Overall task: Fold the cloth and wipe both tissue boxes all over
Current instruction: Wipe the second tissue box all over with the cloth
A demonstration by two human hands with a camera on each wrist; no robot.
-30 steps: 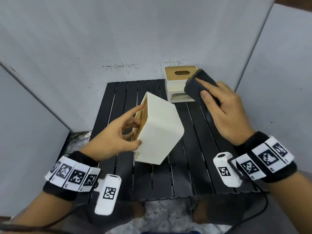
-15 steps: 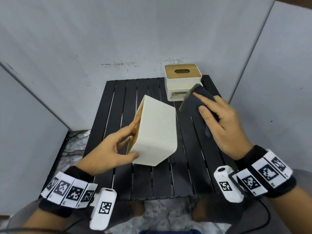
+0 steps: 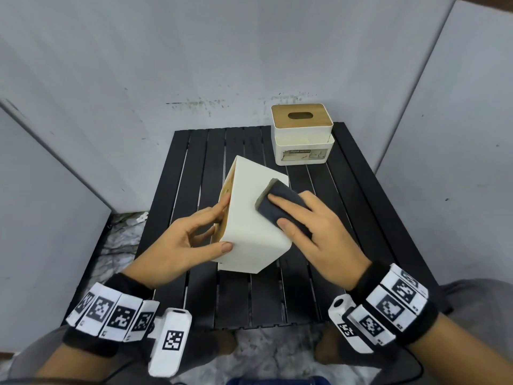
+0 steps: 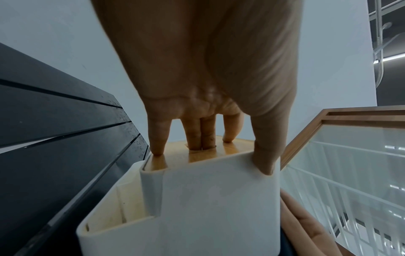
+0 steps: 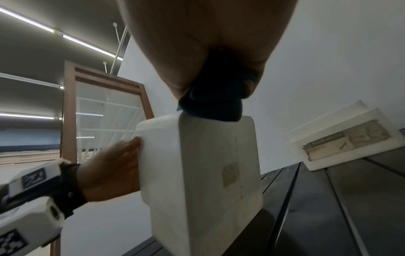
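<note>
We see the second box (image 3: 302, 134) upright at the far right of the slatted black table (image 3: 347, 218), its wooden lid with the oval slot facing up and a worn label on its front. It stands well apart from both hands, with nothing between it and them. Grey panels close in the table on three sides, and a patch of marbled floor shows to the left. Through the wrist views a wood-framed glass panel and ceiling strip lights appear behind the hands.

Our left hand (image 3: 183, 243) grasps the tilted box (image 3: 249, 218) above the table's middle: thumb on the white side, fingers (image 4: 201, 136) against the wooden lid, two of them reaching into its slot. Our right hand (image 3: 319, 234) holds the folded dark cloth (image 3: 280, 207), fingers laid over it and thumb pinching its near edge, pressing it onto the box's upturned white face near the far right corner.

Half a second ago the cloth was off the box, held in the air to its right; now it lies on the surface.
</note>
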